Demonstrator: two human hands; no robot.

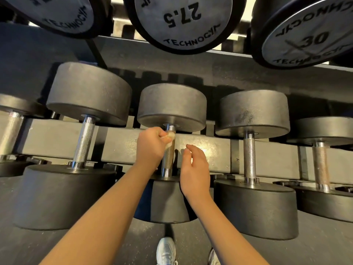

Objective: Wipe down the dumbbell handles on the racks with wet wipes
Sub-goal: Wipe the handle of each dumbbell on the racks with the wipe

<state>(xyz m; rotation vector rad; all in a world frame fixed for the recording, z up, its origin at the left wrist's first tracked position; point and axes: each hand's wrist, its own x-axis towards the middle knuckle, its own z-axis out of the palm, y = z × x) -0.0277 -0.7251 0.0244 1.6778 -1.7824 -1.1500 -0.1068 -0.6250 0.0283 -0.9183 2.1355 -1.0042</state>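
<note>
Mid-wipe, lower tier. Left hand (pixel 151 148) clamped round small crumpled off-white wet wipe (pixel 170 137), pressing it to the far end of the knurled chrome handle (pixel 168 159) of the centre black round-head rubber dumbbell (pixel 172 104), just under the far head. Right hand (pixel 195 169) loose, fingers relaxed, holding nothing, just beside the same handle on its right, seemingly not touching. Hands apart, handle between them. Resting across grey metal rack rail (pixel 214 150).

Judged step: one handle under way, knurling below the wipe probably not yet covered. Next move likely: drag wipe down toward near head, twisting round the shaft for the underside; then on to the neighbouring knurled handle at right (pixel 249 155) or left (pixel 84 142).

Writing: grey end cap of upper-tier dumbbell (pixel 181 22) marked "27.5" and "TECHNOGYM"; grey end cap at right (pixel 309 33) marked "30", same brand, partly cut off. Upper-left cap: only part of the brand visible. Nothing legible on wipe or lower dumbbells.
</note>
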